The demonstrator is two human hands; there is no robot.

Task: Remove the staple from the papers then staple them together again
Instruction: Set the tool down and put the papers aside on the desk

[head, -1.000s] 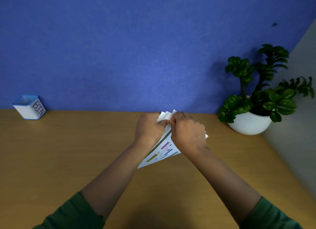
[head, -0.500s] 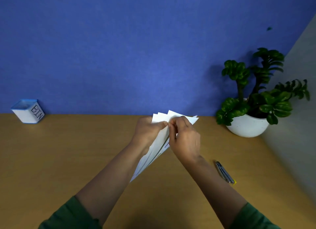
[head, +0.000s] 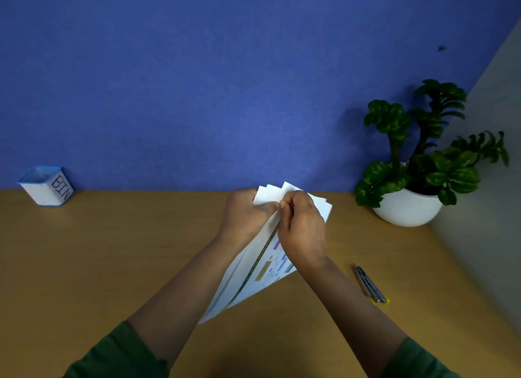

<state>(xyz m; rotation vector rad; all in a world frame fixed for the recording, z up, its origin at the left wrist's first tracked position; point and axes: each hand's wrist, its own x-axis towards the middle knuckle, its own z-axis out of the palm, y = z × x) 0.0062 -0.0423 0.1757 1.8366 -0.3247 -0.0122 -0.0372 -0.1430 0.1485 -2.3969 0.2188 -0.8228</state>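
White pot [head: 406,211] holds a plant [head: 423,157]; BIN box [head: 46,187] contents unseen.

Both hands, left [head: 244,212] and right [head: 303,227], meet thumb-to-thumb, fingers curled and pinching, forearms converging.

- The person is wearing dark green sleeves, one on each arm.
- The left sleeve [head: 118,352] is ending well short of the wrist, leaving the forearm bare.
- The right sleeve [head: 417,360] is ending likewise, its cuff edge showing.
- Both hands are showing bare, ungloved.
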